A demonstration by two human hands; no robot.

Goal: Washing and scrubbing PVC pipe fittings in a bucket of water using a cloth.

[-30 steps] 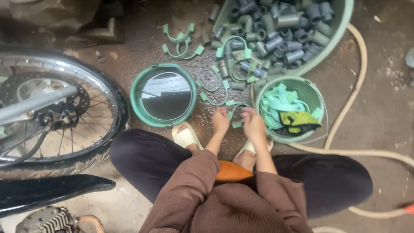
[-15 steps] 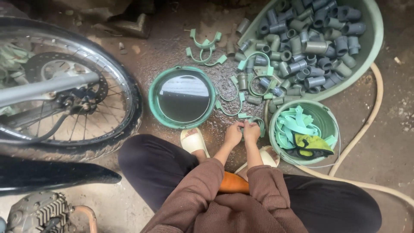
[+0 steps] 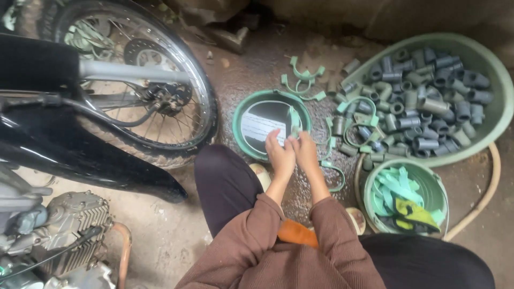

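I crouch on wet ground with both arms stretched forward. My left hand and my right hand are pressed together over the near rim of a round green basin holding dark water. Between their fingertips stands a thin green plastic clamp piece, gripped by both hands above the water. Loose green clamps lie on the ground beyond the basin, and more curved clamp pieces lie just right of my hands.
A large green tub of grey pipe fittings sits at upper right. A small green bucket with green strips and a yellow-black cloth stands right of my knee. A motorcycle wheel and engine fill the left. A hose curves by the bucket.
My hands have come together and lifted a green clamp piece from the ground to over the basin's rim. The camera has shifted left, so everything sits further right in view.
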